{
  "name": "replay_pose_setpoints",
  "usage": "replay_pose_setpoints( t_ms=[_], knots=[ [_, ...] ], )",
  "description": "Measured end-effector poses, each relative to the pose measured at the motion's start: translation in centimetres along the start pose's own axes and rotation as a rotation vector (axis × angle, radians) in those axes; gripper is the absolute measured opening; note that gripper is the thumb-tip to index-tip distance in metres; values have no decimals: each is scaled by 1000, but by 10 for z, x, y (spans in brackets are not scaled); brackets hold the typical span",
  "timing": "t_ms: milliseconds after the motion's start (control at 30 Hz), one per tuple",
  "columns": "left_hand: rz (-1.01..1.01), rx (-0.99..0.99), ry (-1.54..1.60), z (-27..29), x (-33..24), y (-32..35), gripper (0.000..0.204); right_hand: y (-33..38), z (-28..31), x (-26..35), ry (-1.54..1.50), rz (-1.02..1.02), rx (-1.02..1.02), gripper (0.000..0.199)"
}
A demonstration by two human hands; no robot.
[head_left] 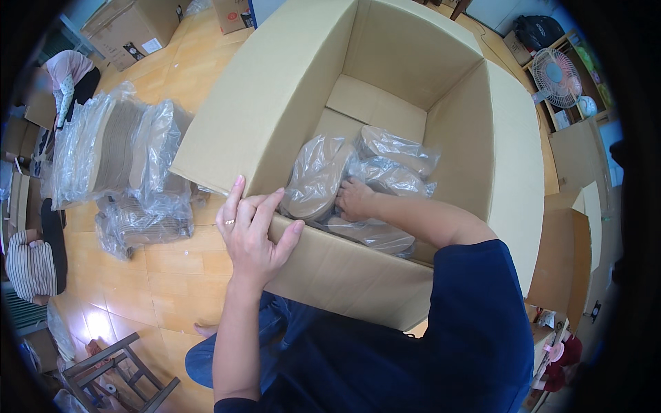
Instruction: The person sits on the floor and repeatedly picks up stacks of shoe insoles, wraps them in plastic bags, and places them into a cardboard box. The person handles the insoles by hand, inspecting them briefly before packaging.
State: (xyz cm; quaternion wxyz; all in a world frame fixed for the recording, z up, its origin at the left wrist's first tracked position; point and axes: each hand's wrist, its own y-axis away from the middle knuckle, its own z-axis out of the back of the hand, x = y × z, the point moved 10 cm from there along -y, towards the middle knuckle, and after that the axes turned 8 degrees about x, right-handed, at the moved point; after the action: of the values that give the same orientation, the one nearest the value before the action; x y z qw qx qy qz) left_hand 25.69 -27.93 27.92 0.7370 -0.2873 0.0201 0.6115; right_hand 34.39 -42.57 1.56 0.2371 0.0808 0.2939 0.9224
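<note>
While our left hand [253, 230] spreads wide over the carton [351, 275] rim at eight o'clock, our right hand [354, 200], nearer, reaches inside, its grip impossible for us to tell; the plastic-wrapped bundle [315, 177] lies just beside it at ten o'clock, long axis toward one.

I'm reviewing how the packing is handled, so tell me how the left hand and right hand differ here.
The left hand is at the rim of the cardboard box, by its near left corner, while the right hand is down inside, among plastic-wrapped bundles. The left hand's fingers are spread in plain view; the right hand's are partly hidden. The left hand wears a ring; none shows on the right hand. Both are bare.
</note>
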Motion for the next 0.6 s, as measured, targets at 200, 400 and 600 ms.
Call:
replay_pose_setpoints(
  t_ms=[200,400,600],
  knots=[
    [-9,0,-13,0,-2,-1,46,-12,-18,1,34,15,270,54],
    [11,4,-16,0,1,-2,46,-17,-14,-1,20,85,325,59],
    [7,2,-13,1,0,-2,46,-21,-25,-6,-1,69,376,59]
  ],
)
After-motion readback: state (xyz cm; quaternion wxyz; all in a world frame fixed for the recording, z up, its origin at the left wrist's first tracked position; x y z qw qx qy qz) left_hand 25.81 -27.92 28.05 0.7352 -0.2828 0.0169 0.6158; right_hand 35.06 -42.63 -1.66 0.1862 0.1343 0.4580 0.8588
